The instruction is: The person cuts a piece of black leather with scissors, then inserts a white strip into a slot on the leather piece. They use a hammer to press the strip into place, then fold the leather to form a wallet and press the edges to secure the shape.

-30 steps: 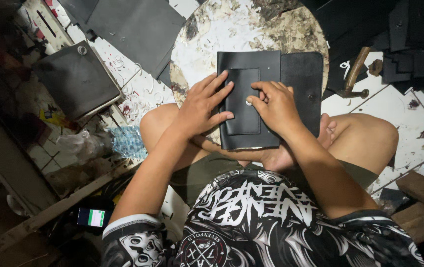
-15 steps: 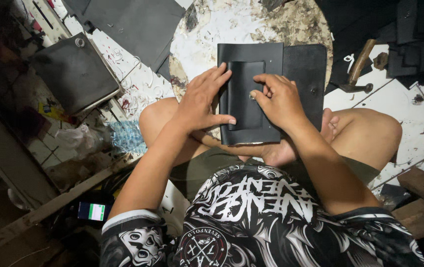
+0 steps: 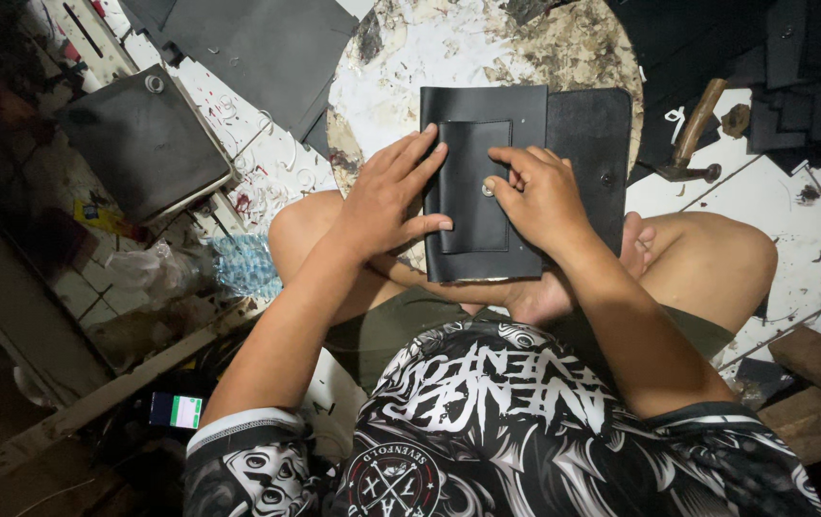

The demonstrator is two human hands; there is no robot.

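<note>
With your left hand (image 3: 386,196) flat and right hand (image 3: 539,196) fingertips pressing the black leather pocket (image 3: 472,182) centre frame, uneven pressure could skew it.

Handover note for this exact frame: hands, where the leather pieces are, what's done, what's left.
Left hand: flat, palm down on the left edge of the black leather panel, holding it steady.
Right hand: fingertips pressing the smaller pocket piece beside its metal snap.
Panel lies on the round stained board, a second black flap alongside on the right.
Hammer lies untouched to the right.
Done: pocket piece lies centred on the panel, snap in place.
Left: whether the pocket is bonded down cannot be told; check the edges.
</note>
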